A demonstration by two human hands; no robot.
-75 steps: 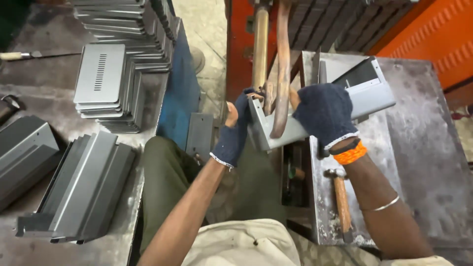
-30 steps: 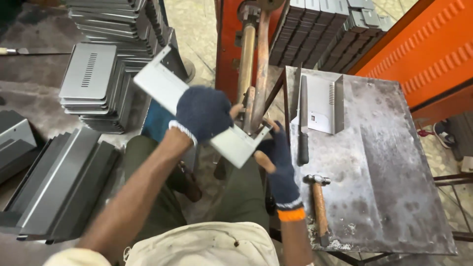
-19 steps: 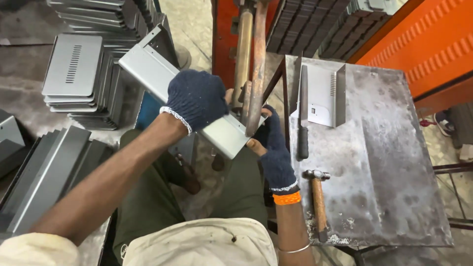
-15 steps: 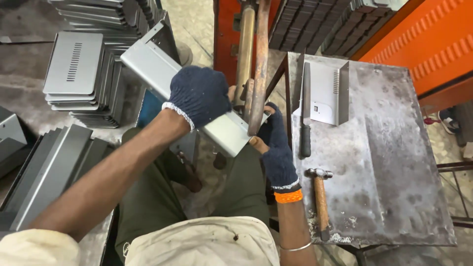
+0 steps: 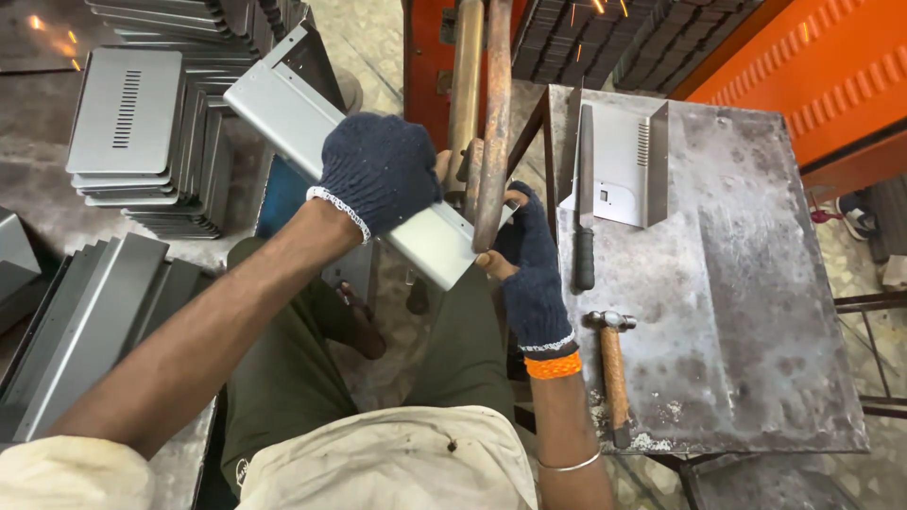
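Barely shifted, the grey metal panel (image 5: 378,189) stays between the copper electrodes (image 5: 482,132). Left hand (image 5: 378,170) grips its top; right hand (image 5: 529,255) clasps its lower end.

A metal fabrication workshop. Stacks of grey bent sheet-metal panels (image 5: 142,142) with vent slots fill the upper left of the frame. At right stands a scuffed steel worktable (image 5: 756,312) bearing a hammer (image 5: 612,364) and a file (image 5: 585,203). Copper welding arms (image 5: 482,104) hang at top centre before orange machinery (image 5: 831,85), with sparks (image 5: 597,8) above.
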